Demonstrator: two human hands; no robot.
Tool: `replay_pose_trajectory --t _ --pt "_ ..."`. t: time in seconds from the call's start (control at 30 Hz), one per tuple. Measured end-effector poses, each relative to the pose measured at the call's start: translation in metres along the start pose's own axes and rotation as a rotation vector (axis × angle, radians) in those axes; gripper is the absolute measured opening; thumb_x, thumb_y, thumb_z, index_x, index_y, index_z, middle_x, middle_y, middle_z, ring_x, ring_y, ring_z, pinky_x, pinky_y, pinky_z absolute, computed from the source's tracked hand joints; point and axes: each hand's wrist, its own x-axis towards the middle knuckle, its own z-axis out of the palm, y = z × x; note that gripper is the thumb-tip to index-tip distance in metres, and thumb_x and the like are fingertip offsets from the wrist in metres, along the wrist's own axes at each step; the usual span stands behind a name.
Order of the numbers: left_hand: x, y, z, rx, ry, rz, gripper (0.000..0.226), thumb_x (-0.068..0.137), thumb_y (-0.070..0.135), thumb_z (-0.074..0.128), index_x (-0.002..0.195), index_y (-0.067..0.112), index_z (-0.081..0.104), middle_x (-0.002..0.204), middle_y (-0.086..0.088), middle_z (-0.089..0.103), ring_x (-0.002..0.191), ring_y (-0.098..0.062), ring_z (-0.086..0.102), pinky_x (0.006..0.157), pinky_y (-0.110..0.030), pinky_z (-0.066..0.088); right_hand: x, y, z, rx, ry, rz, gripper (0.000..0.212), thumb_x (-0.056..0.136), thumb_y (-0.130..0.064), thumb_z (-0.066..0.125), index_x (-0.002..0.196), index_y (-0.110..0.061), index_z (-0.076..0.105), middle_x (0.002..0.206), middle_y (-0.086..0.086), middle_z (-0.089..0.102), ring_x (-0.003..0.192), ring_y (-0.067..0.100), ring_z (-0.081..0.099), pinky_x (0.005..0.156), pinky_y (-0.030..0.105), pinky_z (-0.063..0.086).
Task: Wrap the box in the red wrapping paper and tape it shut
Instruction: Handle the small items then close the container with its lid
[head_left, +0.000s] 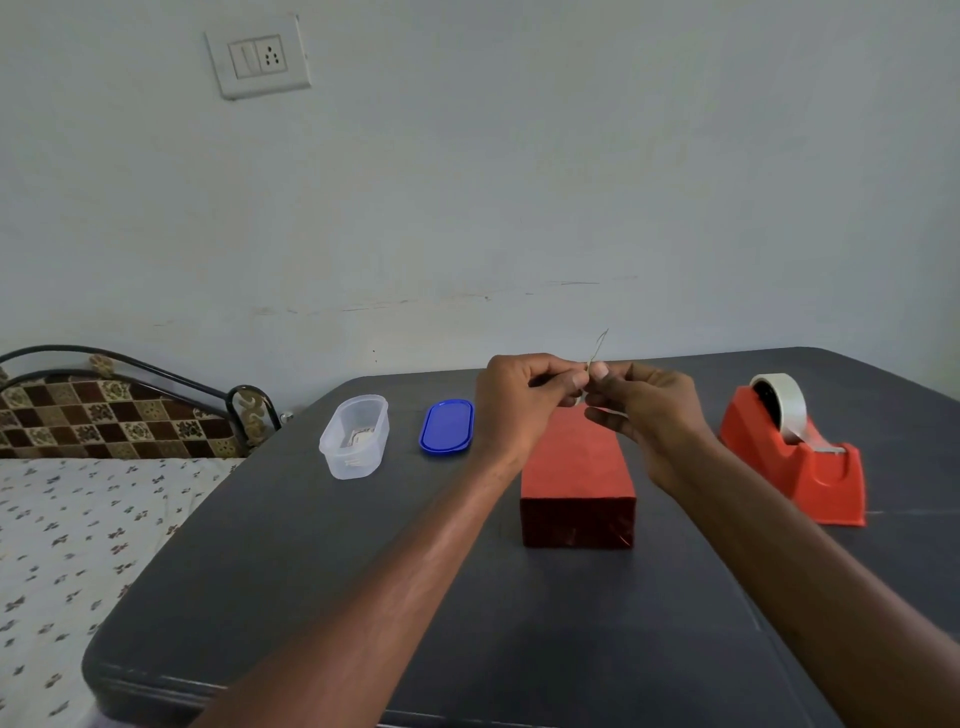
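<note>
Dark table (311, 597) bearing wrapped box (576, 483)

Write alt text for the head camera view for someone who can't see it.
Two hands, left hand and right hand, meet above a red-wrapped box on a dark table, pinching a thin strip that looks like clear tape between them. A red tape dispenser stands right of the box; a clear plastic container and its blue lid lie to the left.

box (576, 467): fully covered in red wrapping paper, lying flat lengthwise on dark table | tape dispenser (800, 457): red, upright, clear roll loaded, to box's right, apart | tape strip (597, 351): clear, pinched above box
</note>
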Motion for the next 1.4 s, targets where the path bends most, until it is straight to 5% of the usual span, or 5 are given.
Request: replay_pose_trajectory --t 1.4 --pt "-0.004 0.004 0.010 -0.130 -0.001 -0.118 0.012 0.087 0.015 0.076 0.096 0.007 0.079 0.083 -0.004 0.077 0.077 -0.015 0.075 0.081 -0.037 0.062 0.002 0.004 0.000 -0.073 0.053 -0.072 0.024 0.098 -0.013 0.064 0.099 0.011 0.070 0.088 0.019 0.066 0.080 0.025 0.065 0.059 0.022 0.059"
